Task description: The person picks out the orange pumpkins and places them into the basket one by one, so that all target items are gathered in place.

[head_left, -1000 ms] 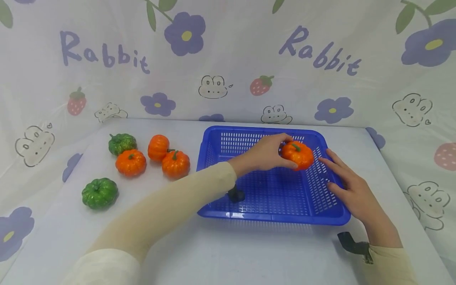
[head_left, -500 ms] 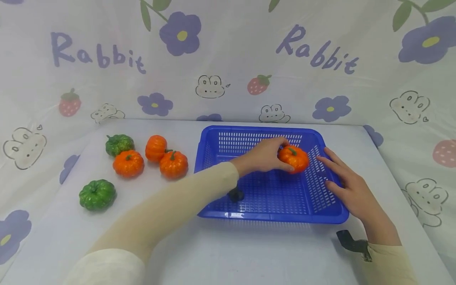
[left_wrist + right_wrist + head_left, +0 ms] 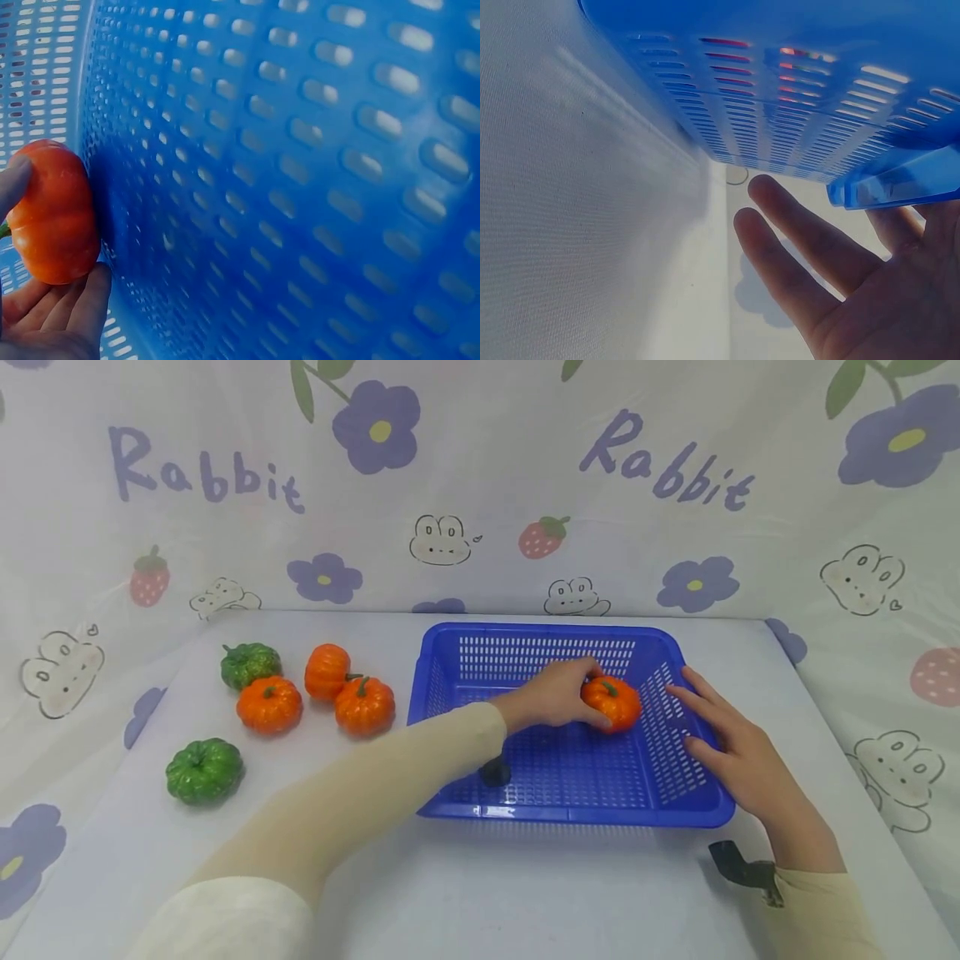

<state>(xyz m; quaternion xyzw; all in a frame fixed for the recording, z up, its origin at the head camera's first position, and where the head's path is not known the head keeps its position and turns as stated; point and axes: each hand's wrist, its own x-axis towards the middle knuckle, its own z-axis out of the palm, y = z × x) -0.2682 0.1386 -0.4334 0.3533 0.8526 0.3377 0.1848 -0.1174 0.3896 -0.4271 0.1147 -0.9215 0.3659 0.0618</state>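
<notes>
My left hand (image 3: 558,692) grips a small orange pumpkin (image 3: 612,704) with a green stem, low inside the blue plastic basket (image 3: 570,817). In the left wrist view the pumpkin (image 3: 56,214) sits between thumb and fingers, close over the perforated basket floor (image 3: 285,195). My right hand (image 3: 742,756) rests at the basket's right rim, fingers spread and fairly straight. Seen from the right wrist, that hand (image 3: 900,300) has some fingers outside the basket wall (image 3: 780,97) and others behind the rim.
Left of the basket lie more pumpkins: an orange one (image 3: 327,672), a second (image 3: 365,707), a third (image 3: 270,705), a speckled dark green one (image 3: 252,666) and a green one (image 3: 205,772). They stand on a white table (image 3: 480,893) before a patterned curtain (image 3: 480,468).
My left hand has lowered the orange pumpkin toward the basket floor and moved it slightly left. The right hand has stayed at the rim.
</notes>
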